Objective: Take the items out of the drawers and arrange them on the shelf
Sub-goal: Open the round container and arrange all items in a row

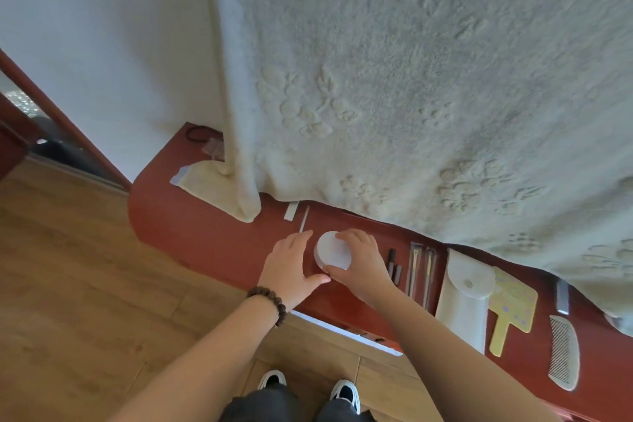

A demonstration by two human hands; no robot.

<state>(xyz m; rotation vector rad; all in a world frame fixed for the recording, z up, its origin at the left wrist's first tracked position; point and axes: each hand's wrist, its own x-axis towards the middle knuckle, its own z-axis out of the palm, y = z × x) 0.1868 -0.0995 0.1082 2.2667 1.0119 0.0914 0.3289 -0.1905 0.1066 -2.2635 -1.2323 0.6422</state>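
Observation:
A round white jar [333,249] stands on the red-brown shelf top [212,226]. My right hand [359,264] grips it from the right, fingers curled over its rim and thumb at its near side. My left hand [291,267] lies flat on the shelf just left of the jar, fingers straight, thumb reaching toward the jar's near edge. A beaded bracelet [269,301] circles my left wrist. To the right, items lie in a row: dark pens [394,265], metal tools [421,271], a white roll [471,281], a yellow hand mirror [510,308], a grey comb [563,355].
A cream textured blanket [428,79] hangs over the back of the shelf. A folded cloth [212,185], white strips [296,212] and a black hair tie [198,134] lie at the left. A drawer's white edge [346,329] shows below the shelf. Wooden floor [68,267] lies left.

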